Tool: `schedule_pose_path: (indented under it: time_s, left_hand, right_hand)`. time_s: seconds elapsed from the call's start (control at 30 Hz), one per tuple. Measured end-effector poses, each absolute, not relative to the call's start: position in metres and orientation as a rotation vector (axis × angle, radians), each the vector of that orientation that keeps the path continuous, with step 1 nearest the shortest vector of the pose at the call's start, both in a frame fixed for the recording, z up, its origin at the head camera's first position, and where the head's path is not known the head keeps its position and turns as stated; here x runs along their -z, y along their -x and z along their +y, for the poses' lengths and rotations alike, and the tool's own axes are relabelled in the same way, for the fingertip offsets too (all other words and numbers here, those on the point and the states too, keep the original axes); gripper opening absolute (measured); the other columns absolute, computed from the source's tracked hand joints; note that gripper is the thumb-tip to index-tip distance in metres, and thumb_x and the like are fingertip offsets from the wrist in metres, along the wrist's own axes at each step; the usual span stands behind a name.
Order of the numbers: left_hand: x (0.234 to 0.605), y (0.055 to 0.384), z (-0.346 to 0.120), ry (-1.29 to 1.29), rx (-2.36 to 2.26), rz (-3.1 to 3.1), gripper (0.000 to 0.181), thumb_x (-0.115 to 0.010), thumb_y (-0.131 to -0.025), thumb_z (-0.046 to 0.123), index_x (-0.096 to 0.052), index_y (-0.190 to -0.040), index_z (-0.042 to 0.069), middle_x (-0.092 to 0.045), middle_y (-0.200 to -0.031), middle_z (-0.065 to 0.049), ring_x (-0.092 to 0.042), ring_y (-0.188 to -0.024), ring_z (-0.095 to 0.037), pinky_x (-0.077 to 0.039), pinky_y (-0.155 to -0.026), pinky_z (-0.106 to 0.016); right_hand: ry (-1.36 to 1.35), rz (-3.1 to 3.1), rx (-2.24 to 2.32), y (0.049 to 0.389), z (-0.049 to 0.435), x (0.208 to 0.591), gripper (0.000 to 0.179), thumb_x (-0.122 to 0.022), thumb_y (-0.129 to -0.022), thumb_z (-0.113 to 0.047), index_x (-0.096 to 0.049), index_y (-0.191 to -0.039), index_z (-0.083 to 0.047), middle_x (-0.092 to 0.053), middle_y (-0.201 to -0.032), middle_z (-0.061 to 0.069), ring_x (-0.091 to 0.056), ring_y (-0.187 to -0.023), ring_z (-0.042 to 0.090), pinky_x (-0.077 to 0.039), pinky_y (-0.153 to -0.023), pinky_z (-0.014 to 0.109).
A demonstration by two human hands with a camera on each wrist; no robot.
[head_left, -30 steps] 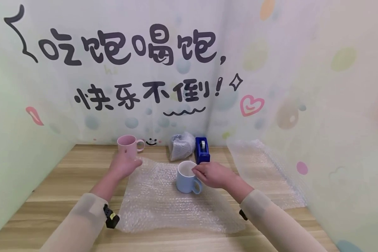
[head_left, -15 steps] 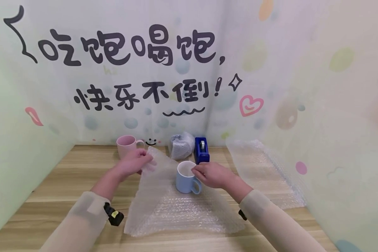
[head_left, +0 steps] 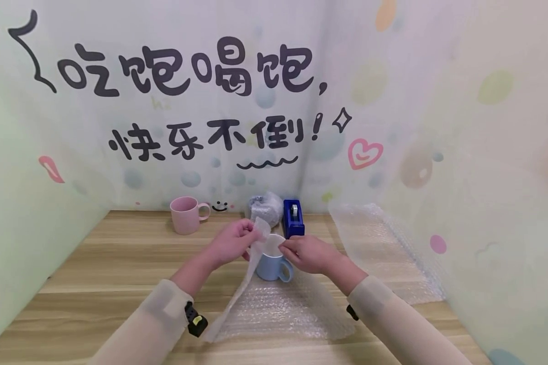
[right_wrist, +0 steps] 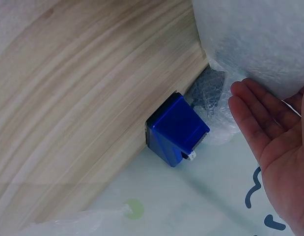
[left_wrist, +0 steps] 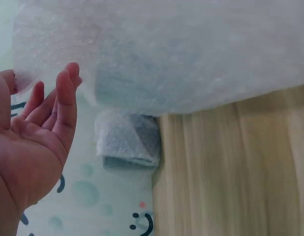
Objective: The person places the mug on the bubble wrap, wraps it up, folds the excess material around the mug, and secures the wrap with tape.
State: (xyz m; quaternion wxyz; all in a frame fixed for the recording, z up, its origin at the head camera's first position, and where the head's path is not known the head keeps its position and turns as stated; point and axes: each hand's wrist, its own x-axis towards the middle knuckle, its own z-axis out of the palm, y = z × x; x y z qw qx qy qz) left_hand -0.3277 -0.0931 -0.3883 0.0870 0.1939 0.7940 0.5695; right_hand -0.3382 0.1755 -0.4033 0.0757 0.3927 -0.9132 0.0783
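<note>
A light blue mug point(head_left: 268, 268) stands upright on a sheet of bubble wrap point(head_left: 285, 309), its handle turned toward the front right. My right hand point(head_left: 311, 254) pinches the mug's rim on the right side. On the other side, my left hand point(head_left: 233, 242) holds the far left corner of the wrap between thumb and fingers. The lifted part stands up along the mug's left side and hides some of it. In the left wrist view the raised wrap point(left_wrist: 191, 54) fills the top. Raised wrap also covers the mug in the right wrist view, beside my right fingers point(right_wrist: 252, 110).
A pink mug point(head_left: 184, 218) stands at the back left. Against the back wall are a bubble-wrapped bundle point(head_left: 266, 209) and a blue tape dispenser point(head_left: 294, 218). Another sheet of bubble wrap point(head_left: 388, 258) lies at the right, along the side wall.
My left hand has moved right from near the pink mug, lifting the wrap's left side and folding it over to the blue mug. My right hand has stayed at the rim.
</note>
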Motion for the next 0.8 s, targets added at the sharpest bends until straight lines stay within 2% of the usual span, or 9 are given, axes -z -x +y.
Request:
schedule_pose_path:
  time_s: [0.13, 0.27, 0.33, 0.43, 0.53, 0.6, 0.67, 0.8]
  left_hand:
    - [0.397, 0.327, -0.085, -0.644, -1.612, 2.432, 0.026, -0.06, -0.113, 0.03, -0.066, -0.116, 0.004, -0.074, -0.093, -0.005, -0.066, -0.074, -0.019, -0.062, -0.073, -0.038]
    - [0.403, 0.327, -0.084, -0.776, -1.475, 2.508, 0.035, -0.051, -0.117, 0.034, -0.072, -0.122, 0.007, -0.077, -0.109, -0.006, -0.071, -0.101, -0.022, -0.061, -0.092, -0.041]
    - [0.405, 0.326, -0.086, -0.879, -1.408, 2.541, 0.035, -0.048, -0.118, 0.027, -0.073, -0.13, 0.006, -0.078, -0.122, -0.01, -0.072, -0.117, -0.027, -0.06, -0.104, -0.047]
    - [0.41, 0.326, -0.087, -1.032, -1.238, 2.645, 0.037, -0.048, -0.114, 0.011, -0.07, -0.143, 0.009, -0.076, -0.137, -0.013, -0.066, -0.13, -0.034, -0.053, -0.114, -0.054]
    - [0.415, 0.325, -0.087, -1.143, -1.008, 2.761, 0.048, -0.048, -0.109, 0.003, -0.066, -0.153, 0.015, -0.072, -0.144, -0.012, -0.06, -0.128, -0.036, -0.048, -0.112, -0.054]
    - [0.418, 0.324, -0.085, -1.163, -0.88, 2.819, 0.05, -0.048, -0.109, 0.003, -0.065, -0.154, 0.018, -0.069, -0.144, -0.011, -0.055, -0.123, -0.033, -0.045, -0.108, -0.053]
    - [0.419, 0.324, -0.084, -1.169, -0.82, 2.842, 0.05, -0.048, -0.107, 0.004, -0.067, -0.152, 0.018, -0.067, -0.137, -0.01, -0.052, -0.118, -0.031, -0.044, -0.103, -0.05]
    - [0.422, 0.327, -0.08, -1.228, -0.768, 2.884, 0.044, -0.051, -0.102, 0.004, -0.075, -0.139, 0.011, -0.066, -0.125, -0.01, -0.051, -0.111, -0.03, -0.044, -0.1, -0.049]
  right_hand:
    - [-1.171, -2.752, -0.248, 0.338, 0.175, 0.403, 0.027, -0.056, -0.114, -0.024, -0.08, -0.116, -0.01, -0.073, -0.093, -0.002, -0.066, -0.078, 0.011, -0.062, -0.077, 0.034]
    - [-1.184, -2.731, -0.237, 0.338, 0.174, 0.403, 0.027, -0.056, -0.114, -0.024, -0.079, -0.11, -0.011, -0.071, -0.09, -0.002, -0.066, -0.077, 0.013, -0.061, -0.076, 0.034]
    - [-1.188, -2.726, -0.224, 0.338, 0.174, 0.403, 0.026, -0.055, -0.114, -0.024, -0.078, -0.11, -0.012, -0.07, -0.09, -0.002, -0.066, -0.077, 0.014, -0.061, -0.075, 0.035]
    - [-1.176, -2.745, -0.217, 0.338, 0.174, 0.403, 0.027, -0.054, -0.115, -0.024, -0.077, -0.114, -0.012, -0.071, -0.092, -0.001, -0.068, -0.08, 0.016, -0.062, -0.078, 0.038]
    - [-1.158, -2.773, -0.22, 0.338, 0.175, 0.403, 0.028, -0.052, -0.115, -0.026, -0.077, -0.118, -0.013, -0.071, -0.094, 0.0, -0.069, -0.082, 0.017, -0.062, -0.08, 0.041]
    - [-1.166, -2.763, -0.221, 0.338, 0.174, 0.404, 0.027, -0.052, -0.115, -0.025, -0.076, -0.113, -0.012, -0.07, -0.093, 0.0, -0.068, -0.08, 0.017, -0.062, -0.079, 0.041]
    - [-1.171, -2.759, -0.225, 0.337, 0.174, 0.404, 0.027, -0.052, -0.115, -0.025, -0.075, -0.109, -0.012, -0.068, -0.091, 0.0, -0.065, -0.078, 0.016, -0.06, -0.077, 0.039]
    - [-1.158, -2.765, -0.226, 0.336, 0.174, 0.404, 0.027, -0.052, -0.115, -0.024, -0.076, -0.107, -0.012, -0.067, -0.09, -0.002, -0.062, -0.076, 0.014, -0.059, -0.075, 0.036]
